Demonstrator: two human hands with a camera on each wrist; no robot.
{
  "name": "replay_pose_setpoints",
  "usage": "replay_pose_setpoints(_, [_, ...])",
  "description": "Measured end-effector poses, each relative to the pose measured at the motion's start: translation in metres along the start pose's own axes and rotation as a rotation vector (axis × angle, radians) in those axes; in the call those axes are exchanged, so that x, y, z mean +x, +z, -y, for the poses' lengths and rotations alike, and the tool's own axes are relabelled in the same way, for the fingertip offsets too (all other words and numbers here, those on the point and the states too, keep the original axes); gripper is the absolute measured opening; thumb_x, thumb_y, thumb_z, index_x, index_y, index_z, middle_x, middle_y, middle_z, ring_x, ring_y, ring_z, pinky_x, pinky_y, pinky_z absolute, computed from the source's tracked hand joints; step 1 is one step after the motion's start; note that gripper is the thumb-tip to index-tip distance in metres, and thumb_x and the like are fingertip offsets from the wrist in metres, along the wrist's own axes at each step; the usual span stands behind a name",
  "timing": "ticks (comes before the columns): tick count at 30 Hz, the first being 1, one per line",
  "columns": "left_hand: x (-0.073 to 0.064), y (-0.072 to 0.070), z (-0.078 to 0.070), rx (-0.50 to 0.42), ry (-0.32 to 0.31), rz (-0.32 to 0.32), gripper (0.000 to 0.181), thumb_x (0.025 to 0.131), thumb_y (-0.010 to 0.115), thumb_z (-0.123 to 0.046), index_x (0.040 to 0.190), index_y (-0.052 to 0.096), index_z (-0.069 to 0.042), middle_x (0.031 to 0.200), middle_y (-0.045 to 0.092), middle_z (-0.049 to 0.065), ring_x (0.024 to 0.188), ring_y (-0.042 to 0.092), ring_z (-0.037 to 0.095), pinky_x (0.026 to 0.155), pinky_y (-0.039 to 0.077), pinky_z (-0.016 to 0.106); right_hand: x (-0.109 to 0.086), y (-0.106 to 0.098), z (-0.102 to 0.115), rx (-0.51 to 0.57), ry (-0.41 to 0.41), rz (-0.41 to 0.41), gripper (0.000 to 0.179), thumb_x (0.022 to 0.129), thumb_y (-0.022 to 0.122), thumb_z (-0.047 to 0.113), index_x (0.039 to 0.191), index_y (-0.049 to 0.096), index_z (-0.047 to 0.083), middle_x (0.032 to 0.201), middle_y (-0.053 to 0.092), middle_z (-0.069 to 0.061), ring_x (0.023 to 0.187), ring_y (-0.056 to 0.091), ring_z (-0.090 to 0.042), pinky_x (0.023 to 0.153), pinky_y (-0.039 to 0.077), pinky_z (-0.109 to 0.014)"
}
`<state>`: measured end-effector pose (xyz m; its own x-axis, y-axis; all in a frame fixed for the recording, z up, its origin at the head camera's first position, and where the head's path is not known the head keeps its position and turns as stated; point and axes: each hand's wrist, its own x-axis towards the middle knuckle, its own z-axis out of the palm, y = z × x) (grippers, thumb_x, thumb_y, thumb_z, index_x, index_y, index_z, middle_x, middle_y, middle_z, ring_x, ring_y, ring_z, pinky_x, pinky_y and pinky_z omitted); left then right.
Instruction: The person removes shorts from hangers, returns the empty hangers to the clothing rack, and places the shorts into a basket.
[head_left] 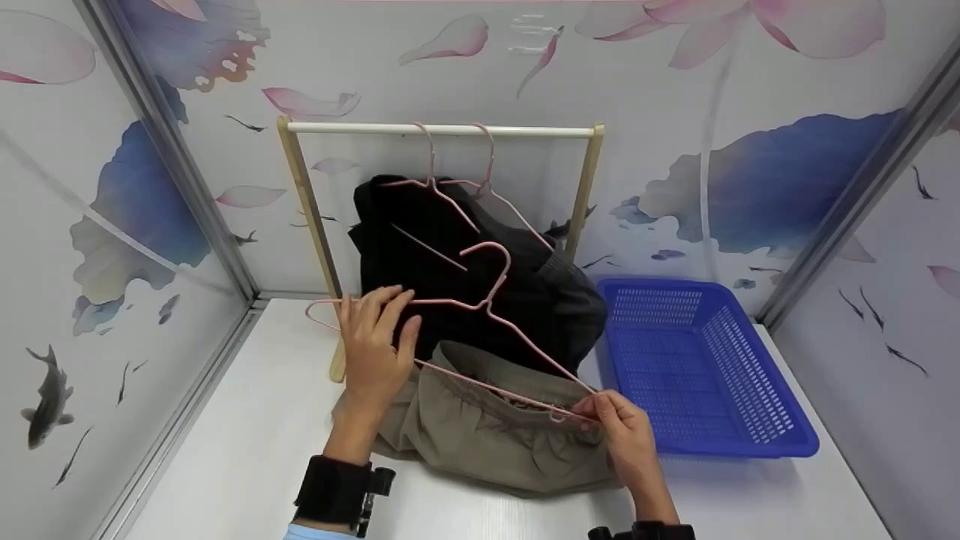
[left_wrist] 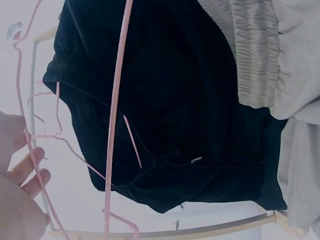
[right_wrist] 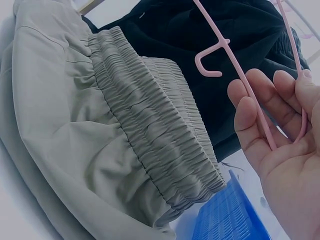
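Note:
A pink clothes hanger is held up between both hands, its hook pointing up. My left hand has its fingers over the hanger's upper arm near the left end, with the thumb spread away. At the right end, my right hand pinches the corner; the right wrist view shows the wire running between fingers and palm, close to a small inner hook. Under the hanger lie grey-green pants with a gathered elastic waistband. In the head view, the hanger's lower bar crosses in front of that waistband.
Behind stands a garment rack with a white rail and wooden legs. Black pants and a dark grey garment hang there on pink hangers. To the right, a blue plastic basket sits on the white table. Printed panels enclose the space.

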<state>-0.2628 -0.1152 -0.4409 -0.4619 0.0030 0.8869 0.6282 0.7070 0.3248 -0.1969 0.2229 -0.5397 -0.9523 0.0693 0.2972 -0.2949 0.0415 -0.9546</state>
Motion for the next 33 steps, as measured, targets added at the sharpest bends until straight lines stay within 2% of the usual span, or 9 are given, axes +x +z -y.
replay_pose_setpoints(3, [-0.004,0.001,0.002,0.036,0.018,0.010,0.050,0.110,0.047,-0.043,0.127,0.069,-0.002,0.133,0.061,0.021,0.128,0.053,0.040,0.117,0.020,0.071,0.000,0.000,-0.001,0.006,-0.013,-0.002,0.038,0.111,0.043,0.008,0.088,0.063,-0.015,0.088,0.072,-0.011,0.073,0.067,-0.011,0.068,0.057,-0.025])
replay_pose_setpoints(10, [-0.014,0.001,0.007,0.118,0.035,0.045,0.054,0.110,0.043,-0.045,0.135,0.065,-0.003,0.141,0.056,0.022,0.134,0.049,0.042,0.116,0.022,0.070,0.001,0.001,0.000,-0.008,-0.015,-0.026,0.037,0.110,0.045,0.007,0.087,0.064,-0.015,0.087,0.073,-0.011,0.074,0.068,-0.012,0.069,0.058,-0.025])
replay_pose_setpoints(22, [-0.027,0.000,0.013,0.173,0.052,0.079,0.057,0.111,0.038,-0.047,0.139,0.062,-0.003,0.147,0.052,0.023,0.138,0.046,0.042,0.117,0.022,0.068,0.003,0.008,0.007,-0.021,0.033,-0.073,0.035,0.110,0.049,0.009,0.091,0.065,-0.015,0.088,0.073,-0.013,0.078,0.070,-0.012,0.071,0.059,-0.026])
replay_pose_setpoints(25, [-0.030,0.000,0.016,0.172,0.049,0.089,0.052,0.111,0.043,-0.042,0.139,0.062,-0.003,0.147,0.052,0.023,0.137,0.046,0.043,0.117,0.023,0.068,0.005,0.009,0.008,-0.011,0.030,-0.075,0.035,0.110,0.048,0.009,0.092,0.065,-0.016,0.088,0.073,-0.013,0.081,0.071,-0.011,0.073,0.060,-0.027])
replay_pose_setpoints(29, [-0.035,0.000,0.018,0.175,0.044,0.107,0.044,0.101,0.065,-0.025,0.140,0.062,-0.003,0.147,0.052,0.023,0.136,0.047,0.044,0.115,0.025,0.070,0.007,0.011,0.011,-0.020,0.016,-0.084,0.035,0.110,0.048,0.008,0.091,0.066,-0.015,0.087,0.073,-0.013,0.081,0.071,-0.012,0.074,0.059,-0.026])
replay_pose_setpoints(31, [-0.036,0.000,0.019,0.181,0.040,0.124,0.046,0.099,0.067,-0.023,0.140,0.061,-0.004,0.147,0.052,0.022,0.137,0.047,0.043,0.115,0.025,0.070,0.008,0.013,0.013,-0.035,0.013,-0.091,0.035,0.110,0.048,0.009,0.091,0.067,-0.013,0.087,0.073,-0.013,0.080,0.070,-0.012,0.074,0.059,-0.026])
replay_pose_setpoints(33, [-0.038,-0.001,0.020,0.190,0.038,0.139,0.044,0.104,0.061,-0.029,0.141,0.061,-0.004,0.147,0.052,0.021,0.138,0.046,0.042,0.116,0.025,0.069,0.009,0.014,0.016,-0.049,0.018,-0.097,0.035,0.110,0.049,0.010,0.091,0.067,-0.012,0.087,0.072,-0.013,0.080,0.070,-0.012,0.073,0.059,-0.026])
